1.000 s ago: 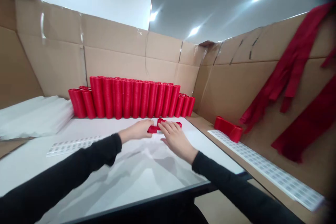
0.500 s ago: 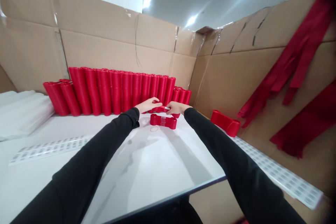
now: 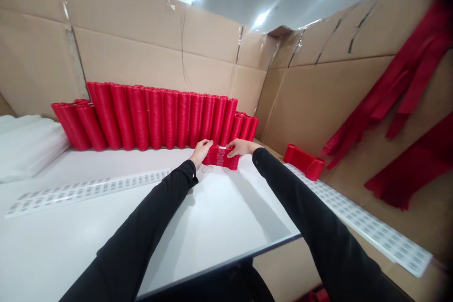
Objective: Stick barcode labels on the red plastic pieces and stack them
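Observation:
A short stack of flat red ribbon pieces (image 3: 220, 157), rolled at both ends and with pale labels down the middle, stands on the white table. My left hand (image 3: 201, 152) is closed at the stack's left end, near the top. At the right end, my right hand (image 3: 240, 147) has its fingers bent over the top piece, thumb toward the front. The top ribbon piece lies between both hands, on the stack; its ends are partly covered by my fingers. A thin rubber band (image 3: 207, 169) lies just in front of the stack.
Tall red ribbon stacks (image 3: 155, 118) line the cardboard wall (image 3: 130, 59). Label sheets (image 3: 88, 191) lie left and right on the table (image 3: 198, 226). White packets (image 3: 31, 146) sit far left. A red ribbon roll (image 3: 304, 162) lies at right, near hanging red strips (image 3: 389, 85).
Both hands have come down with the labelled red ribbon piece, from above and behind the short stack onto its top. My left hand has moved slightly right. The view has shifted a little.

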Action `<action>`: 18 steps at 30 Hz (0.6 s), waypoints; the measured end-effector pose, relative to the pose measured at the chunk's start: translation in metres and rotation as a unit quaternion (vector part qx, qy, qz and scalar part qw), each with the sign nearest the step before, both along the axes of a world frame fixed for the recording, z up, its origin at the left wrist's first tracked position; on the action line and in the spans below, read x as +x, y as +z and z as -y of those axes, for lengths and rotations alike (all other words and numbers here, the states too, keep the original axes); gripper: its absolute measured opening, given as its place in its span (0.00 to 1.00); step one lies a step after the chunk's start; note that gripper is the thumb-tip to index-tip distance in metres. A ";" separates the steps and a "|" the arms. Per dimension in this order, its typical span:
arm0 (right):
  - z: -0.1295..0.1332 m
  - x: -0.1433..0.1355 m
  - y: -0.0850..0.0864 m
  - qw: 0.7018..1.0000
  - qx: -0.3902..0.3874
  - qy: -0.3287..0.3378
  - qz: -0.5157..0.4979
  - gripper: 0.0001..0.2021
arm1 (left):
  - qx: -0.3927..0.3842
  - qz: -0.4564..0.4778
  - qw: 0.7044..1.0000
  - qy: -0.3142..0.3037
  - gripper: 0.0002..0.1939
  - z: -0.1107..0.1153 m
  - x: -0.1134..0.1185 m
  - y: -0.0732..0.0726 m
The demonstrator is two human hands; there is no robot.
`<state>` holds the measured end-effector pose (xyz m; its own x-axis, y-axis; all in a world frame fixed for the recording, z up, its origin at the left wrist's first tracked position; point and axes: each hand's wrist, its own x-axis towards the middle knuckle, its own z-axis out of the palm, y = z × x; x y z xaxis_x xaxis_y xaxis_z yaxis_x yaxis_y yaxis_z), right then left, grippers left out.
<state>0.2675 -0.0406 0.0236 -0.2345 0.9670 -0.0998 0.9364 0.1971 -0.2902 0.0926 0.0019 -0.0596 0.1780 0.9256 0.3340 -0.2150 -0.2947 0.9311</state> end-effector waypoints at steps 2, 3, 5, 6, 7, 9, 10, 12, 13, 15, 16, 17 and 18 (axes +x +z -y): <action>0.017 -0.004 -0.005 0.992 0.118 -0.001 -0.039 0.17 | -0.002 0.002 1.000 0.009 0.12 0.000 0.001 -0.001; 0.027 -0.008 -0.010 0.976 0.207 0.009 -0.062 0.16 | -0.002 0.001 1.000 0.012 0.12 -0.001 0.002 -0.001; 0.045 -0.024 -0.024 0.940 0.322 0.060 -0.100 0.09 | -0.004 0.002 1.000 0.018 0.10 -0.003 0.001 -0.002; 0.053 -0.033 -0.032 0.940 0.300 0.121 -0.105 0.08 | -0.005 0.002 1.000 0.021 0.10 -0.003 0.000 -0.002; 0.058 -0.042 -0.041 0.943 0.261 0.173 -0.110 0.08 | -0.005 0.002 1.000 0.024 0.09 -0.004 -0.001 -0.003; 0.063 -0.058 -0.058 0.953 0.209 0.200 -0.095 0.08 | -0.004 0.000 0.999 0.032 0.09 -0.004 -0.007 -0.003; 0.062 -0.065 -0.065 0.957 0.197 0.195 -0.083 0.06 | -0.002 -0.001 0.999 0.037 0.09 -0.004 -0.010 -0.003; 0.056 -0.072 -0.075 0.962 0.193 0.182 -0.070 0.06 | 0.003 -0.004 0.999 0.046 0.09 -0.003 -0.018 -0.003; 0.053 -0.073 -0.077 0.962 0.196 0.176 -0.070 0.06 | 0.006 -0.007 0.999 0.050 0.09 -0.002 -0.021 -0.002; 0.048 -0.072 -0.079 0.962 0.203 0.161 -0.081 0.07 | 0.012 -0.011 0.998 0.056 0.09 -0.001 -0.028 -0.002; 0.046 -0.071 -0.079 0.963 0.203 0.151 -0.089 0.07 | 0.014 -0.012 0.998 0.058 0.09 0.001 -0.031 -0.002; 0.045 -0.070 -0.079 0.965 0.202 0.140 -0.096 0.06 | 0.016 -0.013 0.998 0.060 0.09 0.002 -0.034 -0.002; 0.045 -0.069 -0.078 0.966 0.198 0.131 -0.101 0.06 | 0.018 -0.012 0.998 0.061 0.09 0.004 -0.036 -0.002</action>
